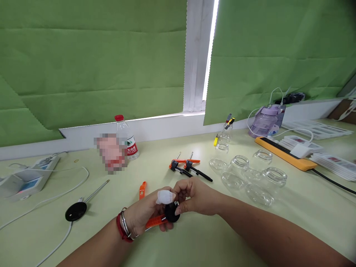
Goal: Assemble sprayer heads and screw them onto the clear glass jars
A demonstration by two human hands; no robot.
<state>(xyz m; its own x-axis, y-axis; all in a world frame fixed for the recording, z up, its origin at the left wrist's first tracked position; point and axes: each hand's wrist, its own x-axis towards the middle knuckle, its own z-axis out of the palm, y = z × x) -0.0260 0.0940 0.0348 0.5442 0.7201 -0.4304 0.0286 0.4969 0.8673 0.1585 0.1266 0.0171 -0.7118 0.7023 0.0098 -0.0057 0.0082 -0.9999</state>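
Observation:
My left hand (150, 207), with a white wrapping on its thumb, is closed round an orange part (155, 221) joined to a round black piece (171, 212). A thin metal rod shows below that palm. My right hand (191, 196) pinches at the black piece's upper right edge, beside a small metal bit (176, 203). Just beyond my left wrist lies a loose orange bracket (142, 190). Two orange-and-black assemblies with metal rods (180, 170) rest farther back on the table (211, 237).
Several clear glass jars (232, 178) stand at the right, near an orange power strip (283, 152) and a purple jug (265, 120). A water bottle (132, 146) stands at the back. At the left are a black disc with a rod (76, 211), white cables and a white power strip (41, 174).

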